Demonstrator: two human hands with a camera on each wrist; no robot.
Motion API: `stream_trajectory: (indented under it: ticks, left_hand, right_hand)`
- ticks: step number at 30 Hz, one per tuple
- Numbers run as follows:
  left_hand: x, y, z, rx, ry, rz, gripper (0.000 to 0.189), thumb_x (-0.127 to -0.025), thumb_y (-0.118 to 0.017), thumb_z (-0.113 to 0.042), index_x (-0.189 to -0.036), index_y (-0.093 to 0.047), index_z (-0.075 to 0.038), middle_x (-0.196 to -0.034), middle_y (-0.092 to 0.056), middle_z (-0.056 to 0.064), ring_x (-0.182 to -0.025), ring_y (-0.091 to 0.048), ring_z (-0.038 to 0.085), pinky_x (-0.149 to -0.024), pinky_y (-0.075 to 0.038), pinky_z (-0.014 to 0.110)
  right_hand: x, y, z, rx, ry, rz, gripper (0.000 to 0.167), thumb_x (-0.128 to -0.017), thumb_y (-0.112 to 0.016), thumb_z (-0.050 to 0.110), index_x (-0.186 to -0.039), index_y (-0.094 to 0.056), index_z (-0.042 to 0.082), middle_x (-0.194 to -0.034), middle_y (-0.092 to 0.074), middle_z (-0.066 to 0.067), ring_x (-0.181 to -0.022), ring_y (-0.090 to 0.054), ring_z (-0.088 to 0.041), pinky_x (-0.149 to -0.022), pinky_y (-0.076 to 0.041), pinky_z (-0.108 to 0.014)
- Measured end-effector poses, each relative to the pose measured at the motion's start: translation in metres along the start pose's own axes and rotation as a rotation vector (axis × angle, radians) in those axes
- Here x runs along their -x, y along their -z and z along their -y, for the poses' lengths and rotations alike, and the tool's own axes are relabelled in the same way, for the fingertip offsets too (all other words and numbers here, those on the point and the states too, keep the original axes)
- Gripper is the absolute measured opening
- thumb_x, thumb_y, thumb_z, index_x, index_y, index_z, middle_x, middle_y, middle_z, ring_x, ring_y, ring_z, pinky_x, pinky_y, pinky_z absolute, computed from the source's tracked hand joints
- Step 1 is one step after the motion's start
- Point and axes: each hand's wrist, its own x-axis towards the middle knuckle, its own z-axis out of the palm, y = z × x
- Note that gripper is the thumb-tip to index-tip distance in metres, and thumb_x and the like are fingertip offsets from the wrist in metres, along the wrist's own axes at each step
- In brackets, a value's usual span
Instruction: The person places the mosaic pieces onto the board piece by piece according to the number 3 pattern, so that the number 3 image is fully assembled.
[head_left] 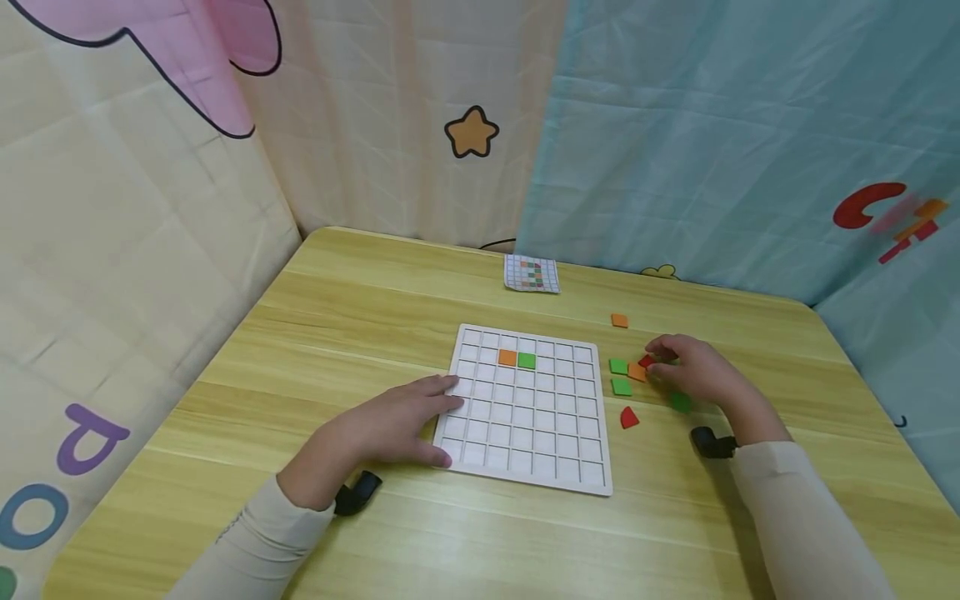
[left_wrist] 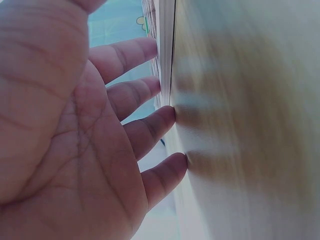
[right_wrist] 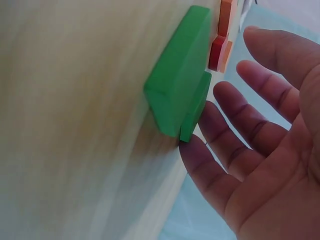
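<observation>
A white grid board (head_left: 517,425) lies on the table, with an orange square (head_left: 507,357) and a green square (head_left: 527,361) in its upper cells. My left hand (head_left: 401,421) rests at the board's left edge, fingers spread, fingertips on the rim. To the right of the board, my right hand (head_left: 690,367) hovers over loose pieces, fingers loosely bent. Near its fingertips are a red piece (head_left: 646,362) and an orange square (head_left: 637,372). A green piece (head_left: 680,402) lies beneath the palm. In the right wrist view, nothing sits between thumb and fingers; a thick green piece (right_wrist: 177,75) stands out close by.
Two green squares, the upper one (head_left: 618,367) beside the board, and a red quarter-round piece (head_left: 629,417) lie on the wooden table (head_left: 360,308). Farther back is another orange square (head_left: 619,320). A printed pattern card (head_left: 531,273) lies at the rear edge, before hanging curtains.
</observation>
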Motion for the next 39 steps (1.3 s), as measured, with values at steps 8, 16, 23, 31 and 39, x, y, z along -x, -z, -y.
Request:
stream_trajectory:
  ticks: [8, 16, 23, 31, 39]
  left_hand:
    - [0.0, 0.001, 0.001, -0.012, 0.007, 0.002, 0.078, -0.083, -0.079, -0.043, -0.148, -0.049, -0.013, -0.162, -0.026, 0.005, -0.148, -0.021, 0.026, -0.116, -0.025, 0.042]
    - [0.0, 0.002, -0.001, -0.012, 0.016, 0.007, 0.078, -0.083, -0.079, -0.043, -0.148, -0.049, -0.013, -0.162, -0.025, 0.004, -0.149, -0.021, 0.025, -0.117, -0.024, 0.042]
    - [0.001, 0.003, -0.001, -0.013, 0.021, 0.008, 0.077, -0.083, -0.079, -0.043, -0.148, -0.049, -0.013, -0.162, -0.026, 0.005, -0.149, -0.021, 0.026, -0.116, -0.025, 0.043]
    - [-0.001, 0.002, -0.002, -0.004, 0.005, 0.006, 0.078, -0.083, -0.079, -0.043, -0.148, -0.049, -0.012, -0.162, -0.026, 0.006, -0.148, -0.021, 0.026, -0.116, -0.025, 0.043]
    - [-0.001, 0.001, -0.002, -0.006, 0.013, 0.007, 0.078, -0.083, -0.079, -0.043, -0.148, -0.049, -0.013, -0.162, -0.026, 0.005, -0.148, -0.021, 0.025, -0.116, -0.025, 0.042]
  right_hand:
    - [-0.004, 0.0, 0.001, -0.013, -0.039, 0.042, 0.029, -0.097, -0.063, 0.015, -0.122, -0.061, 0.001, -0.119, -0.063, -0.02, -0.109, -0.056, -0.036, -0.094, -0.045, -0.056]
    - [-0.006, -0.002, 0.005, -0.004, -0.041, 0.035, 0.028, -0.096, -0.064, 0.013, -0.12, -0.062, -0.001, -0.116, -0.062, -0.019, -0.102, -0.054, -0.034, -0.092, -0.045, -0.055]
    - [-0.008, -0.004, 0.011, 0.035, -0.027, 0.021, 0.027, -0.096, -0.063, 0.01, -0.119, -0.061, -0.005, -0.115, -0.062, -0.022, -0.101, -0.054, -0.036, -0.092, -0.044, -0.057]
    - [-0.006, -0.003, 0.012, 0.058, -0.039, 0.019, 0.024, -0.095, -0.062, 0.005, -0.117, -0.063, -0.004, -0.111, -0.064, -0.021, -0.099, -0.056, -0.036, -0.091, -0.045, -0.057]
    - [-0.006, -0.004, 0.012, 0.058, -0.04, 0.027, 0.026, -0.096, -0.061, 0.005, -0.12, -0.063, -0.004, -0.111, -0.064, -0.02, -0.1, -0.056, -0.036, -0.092, -0.045, -0.057]
